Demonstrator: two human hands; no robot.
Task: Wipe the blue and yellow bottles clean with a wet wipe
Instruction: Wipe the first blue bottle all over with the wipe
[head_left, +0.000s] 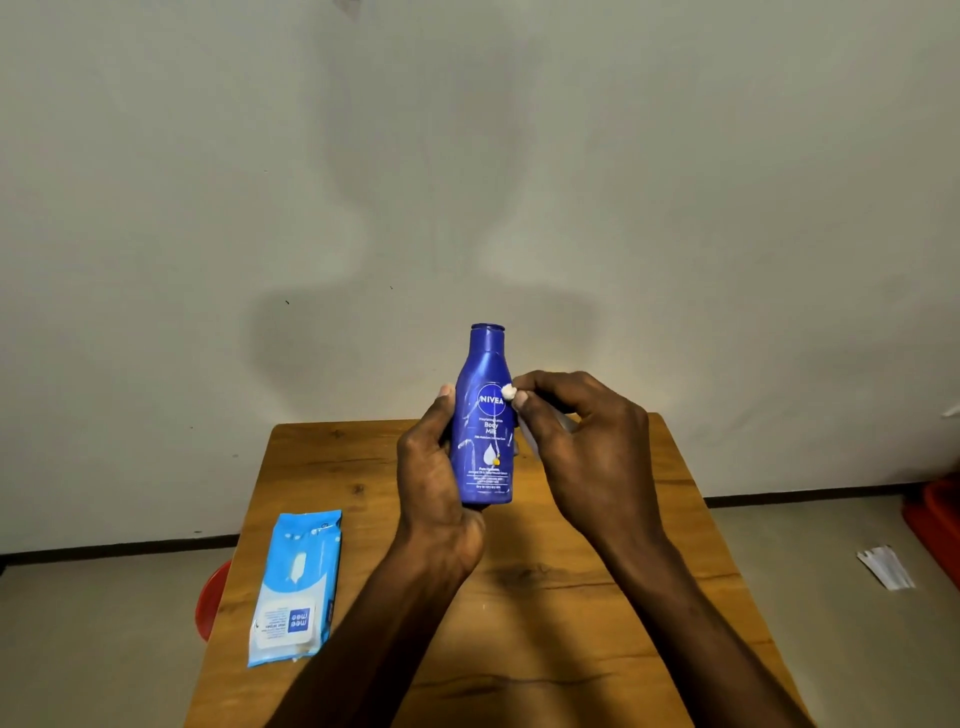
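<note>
blue bottle is held upright above the wooden table, gripped around its lower body by the left hand. a small white wad of wipe is pinched in the fingertips of the right hand and pressed to the bottle's label. a pack of wet wipes is laid at the table's left edge.

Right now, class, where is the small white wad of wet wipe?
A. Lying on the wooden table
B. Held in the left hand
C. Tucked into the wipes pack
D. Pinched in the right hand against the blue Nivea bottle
D: the right hand pinches the white wad against the blue Nivea bottle, which the left hand holds upright.
</note>
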